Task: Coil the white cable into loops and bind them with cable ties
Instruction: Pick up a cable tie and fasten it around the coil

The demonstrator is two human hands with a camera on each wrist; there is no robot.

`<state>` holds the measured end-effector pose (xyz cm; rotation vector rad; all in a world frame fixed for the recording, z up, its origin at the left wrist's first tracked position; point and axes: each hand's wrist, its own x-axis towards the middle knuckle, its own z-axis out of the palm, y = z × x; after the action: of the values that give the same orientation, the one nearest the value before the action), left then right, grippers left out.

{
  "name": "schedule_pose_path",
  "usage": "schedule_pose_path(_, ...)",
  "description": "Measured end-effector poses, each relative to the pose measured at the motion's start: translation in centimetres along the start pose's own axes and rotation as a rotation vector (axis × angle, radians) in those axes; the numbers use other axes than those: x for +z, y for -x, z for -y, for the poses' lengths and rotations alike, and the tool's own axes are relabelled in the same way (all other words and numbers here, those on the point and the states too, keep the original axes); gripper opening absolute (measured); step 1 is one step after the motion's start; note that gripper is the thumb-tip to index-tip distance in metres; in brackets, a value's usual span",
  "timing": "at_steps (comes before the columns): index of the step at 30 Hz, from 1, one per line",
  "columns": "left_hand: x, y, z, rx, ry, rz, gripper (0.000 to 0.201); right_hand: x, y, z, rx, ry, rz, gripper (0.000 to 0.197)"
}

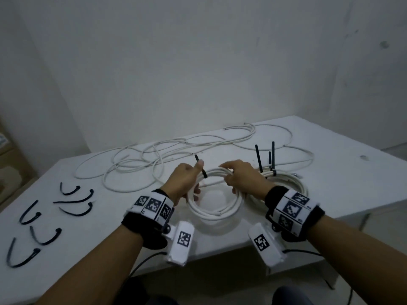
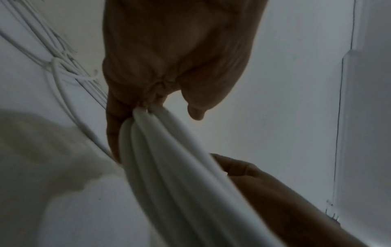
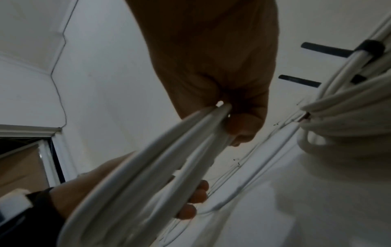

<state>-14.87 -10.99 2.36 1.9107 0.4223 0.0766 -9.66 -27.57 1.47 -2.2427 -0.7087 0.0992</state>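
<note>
- I saw the round coil of white cable (image 1: 214, 202) lying on the white table (image 1: 330, 183) between my two hands, near the front edge.
- My left hand (image 1: 185, 181) had its fingers curled round the coil's left side, and its thumb pinned a straight black cable tie (image 1: 200, 166) that stuck up past the far side of the coil.
- The left wrist view showed the bunched white strands (image 2: 160, 150) running out from under the closed fingers (image 2: 114, 127).
- My right hand (image 1: 240, 177) gripped the coil's right side, fingers wrapped over the strands; in the right wrist view the strands (image 3: 169, 150) passed between thumb and curled fingers.
- Just right of that hand lay a second white cable coil (image 1: 286, 183), already bound, its black tie tails (image 1: 264, 159) standing upright.
- That bound coil touched or nearly touched the one I held; I could not tell which.
- Behind both hands a loose tangle of white cable (image 1: 154, 159) sprawled across the far half of the table.
- Several curved black cable ties (image 1: 39, 221) lay scattered on the table's left end, well apart from the coils.
- A plain white wall (image 1: 198, 62) stood behind the table.
</note>
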Motion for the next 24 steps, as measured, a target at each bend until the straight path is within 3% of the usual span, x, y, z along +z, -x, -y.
schedule_pose_path(3, -0.1, 0.2, 1.6, 0.021, -0.199, 0.021, 0.068, 0.8, 0.0, -0.2, 0.043, 0.051, 0.032, 0.029)
schedule_pose_path(6, -0.6, 1.3, 2.3, 0.150, -0.429, 0.043, 0.070, 1.9, -0.1, -1.2, 0.100, 0.147, 0.062, 0.028)
schedule_pose_path(10, -1.0, 3.7, 2.2, 0.302, -0.769, 0.357, 0.074, 2.7, 0.4, -1.9, 0.150, 0.291, 0.090, 0.019)
schedule_pose_path(12, -0.9, 4.3, 2.4, 0.316, -0.908, 0.440, 0.079, 2.5, 1.1, -1.4, 0.118, 0.393, 0.106, 0.032)
schedule_pose_path(18, -0.5, 4.1, 2.9, 0.440, -1.005, 0.448, 0.050, 2.6, 4.3, -0.2, -0.081, 0.708, 0.039, 0.037)
schedule_pose_path(21, -0.2, 3.7, 2.9, 0.468, -1.018, 0.433, 0.039, 2.4, 5.0, -1.4, -0.195, 0.644, 0.184, 0.046)
schedule_pose_path(24, 0.1, 3.3, 3.1, 0.447, -0.993, 0.424, 0.031, 1.8, 5.5, -2.4, -0.208, 0.697, 0.370, 0.061)
